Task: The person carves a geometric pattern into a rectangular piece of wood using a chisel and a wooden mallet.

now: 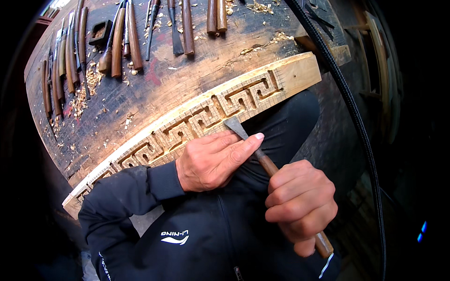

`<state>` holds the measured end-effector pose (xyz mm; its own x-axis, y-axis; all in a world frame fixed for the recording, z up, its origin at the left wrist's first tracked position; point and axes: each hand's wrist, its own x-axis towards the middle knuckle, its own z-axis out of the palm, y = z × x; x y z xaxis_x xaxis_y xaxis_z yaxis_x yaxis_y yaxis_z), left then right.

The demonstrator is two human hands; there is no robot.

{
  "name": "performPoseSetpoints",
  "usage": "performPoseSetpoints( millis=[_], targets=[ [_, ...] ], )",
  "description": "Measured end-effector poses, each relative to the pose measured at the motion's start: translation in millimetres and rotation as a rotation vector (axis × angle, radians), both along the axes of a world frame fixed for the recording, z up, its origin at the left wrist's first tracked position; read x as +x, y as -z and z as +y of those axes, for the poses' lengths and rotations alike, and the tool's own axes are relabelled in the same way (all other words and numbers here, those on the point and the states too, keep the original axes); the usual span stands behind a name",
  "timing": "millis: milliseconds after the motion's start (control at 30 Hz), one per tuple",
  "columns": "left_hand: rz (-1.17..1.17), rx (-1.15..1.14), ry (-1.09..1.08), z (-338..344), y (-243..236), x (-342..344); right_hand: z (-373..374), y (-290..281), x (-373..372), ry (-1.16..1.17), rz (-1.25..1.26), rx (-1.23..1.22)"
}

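A long pale board (300,75) rests along the near edge of the workbench, carved with a fretwork of square spirals over a pencilled grid. My right hand (302,206) is wrapped round the wooden handle of a chisel (238,127). Its flat blade points up and left, with the edge at the board's near side, by the middle of the pattern. My left hand (211,159) lies at the board's near edge, its thumb along the chisel's shank and its fingers by the blade. The fingertips are partly hidden, and the left sleeve covers part of the board's left end.
Several wooden-handled chisels (119,42) lie across the far side of the workbench (187,79). A small dark square box (100,33) stands among them. Wood shavings (79,100) are scattered about. A thick black cable (347,89) runs down the right side. My knee is under the board.
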<state>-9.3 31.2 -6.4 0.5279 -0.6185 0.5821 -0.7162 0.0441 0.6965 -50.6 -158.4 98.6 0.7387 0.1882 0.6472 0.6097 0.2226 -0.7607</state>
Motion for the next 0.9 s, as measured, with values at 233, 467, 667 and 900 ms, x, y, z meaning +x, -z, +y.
performPoseSetpoints(
  millis=[233, 467, 667, 900],
  targets=[
    [0.129, 0.070, 0.049, -1, -2, -1, -9, 0, 9, -0.015, 0.003, 0.019],
    [0.153, 0.091, 0.039, -1, 0, -3, -22, 6, 6, -0.119, 0.039, 0.006],
    [0.154, 0.076, 0.045, -2, -1, -1, -24, 1, 7, -0.138, 0.049, -0.014],
    [0.155, 0.084, 0.026, 0, -2, -1, -27, 7, 11, -0.177, 0.036, -0.030]
  ],
)
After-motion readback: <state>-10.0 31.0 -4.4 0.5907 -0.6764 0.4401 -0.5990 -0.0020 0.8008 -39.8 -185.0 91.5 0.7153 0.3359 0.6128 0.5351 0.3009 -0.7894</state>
